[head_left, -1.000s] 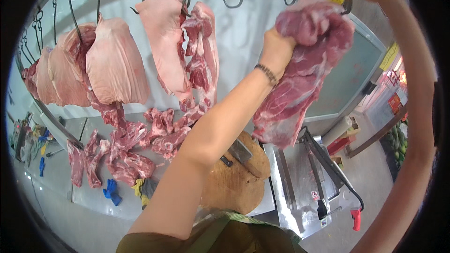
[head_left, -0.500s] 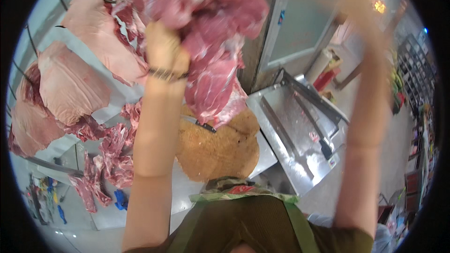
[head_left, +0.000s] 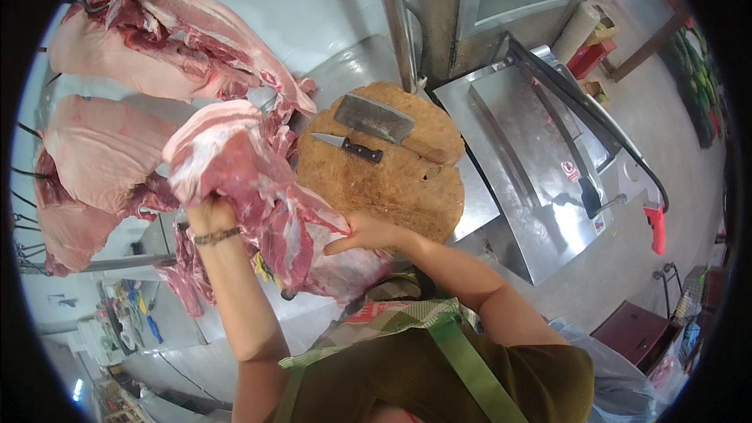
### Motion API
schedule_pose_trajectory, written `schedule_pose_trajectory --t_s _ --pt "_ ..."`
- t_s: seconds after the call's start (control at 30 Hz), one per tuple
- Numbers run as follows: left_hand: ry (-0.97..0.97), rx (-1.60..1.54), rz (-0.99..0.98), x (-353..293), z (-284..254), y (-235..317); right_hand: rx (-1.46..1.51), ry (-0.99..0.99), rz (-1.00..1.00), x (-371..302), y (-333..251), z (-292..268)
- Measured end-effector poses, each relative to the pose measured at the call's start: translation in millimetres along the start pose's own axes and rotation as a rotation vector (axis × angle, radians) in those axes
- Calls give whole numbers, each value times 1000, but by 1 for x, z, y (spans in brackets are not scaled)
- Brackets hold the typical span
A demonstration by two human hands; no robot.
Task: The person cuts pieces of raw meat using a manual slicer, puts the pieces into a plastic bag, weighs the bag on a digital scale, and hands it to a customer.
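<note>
A large cut of raw pork point(head_left: 266, 188), pink with white fat, hangs between my hands left of the chopping block and close to my apron. My left hand point(head_left: 211, 216) is closed on its upper left part, fingers partly hidden by the meat. With thumb and fingers, my right hand point(head_left: 366, 232) grips the cut's right edge. On the round wooden chopping block point(head_left: 368, 196) lie a cleaver point(head_left: 376, 119) with a wooden handle and a small knife point(head_left: 348, 146) with a black handle.
Slabs of pork point(head_left: 110, 149) with skin hang from hooks at the left. Smaller meat pieces point(head_left: 184, 286) lie below them. To the right stands a steel machine point(head_left: 525, 164) with a black bar and cable. A metal pole point(head_left: 394, 16) rises behind the block.
The pork cut has come down and toward my body, still in my left hand. My right hand, raised and blurred before, now grips its edge. The cleaver and knife show fully.
</note>
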State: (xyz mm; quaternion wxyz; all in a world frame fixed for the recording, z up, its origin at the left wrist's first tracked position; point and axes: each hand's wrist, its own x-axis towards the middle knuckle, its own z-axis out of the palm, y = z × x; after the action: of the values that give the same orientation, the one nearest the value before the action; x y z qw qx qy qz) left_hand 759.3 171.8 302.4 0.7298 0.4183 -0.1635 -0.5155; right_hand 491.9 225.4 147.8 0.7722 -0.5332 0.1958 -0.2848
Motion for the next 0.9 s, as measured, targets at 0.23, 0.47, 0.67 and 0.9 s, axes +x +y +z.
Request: schedule_pose_trajectory --t_s 0.23,0.47,0.67,0.9 --pt "207 69 -528 137 -239 -172 -731 205 657 -2 75 -70" --pt "344 476 -117 -14 -208 -319 -976 342 680 -21 108 -125" --pt "123 679 -159 -101 -177 -283 -1370 393 460 35 69 -119" --pt "180 1120 282 23 -210 -246 -1732 310 67 122 98 -164"
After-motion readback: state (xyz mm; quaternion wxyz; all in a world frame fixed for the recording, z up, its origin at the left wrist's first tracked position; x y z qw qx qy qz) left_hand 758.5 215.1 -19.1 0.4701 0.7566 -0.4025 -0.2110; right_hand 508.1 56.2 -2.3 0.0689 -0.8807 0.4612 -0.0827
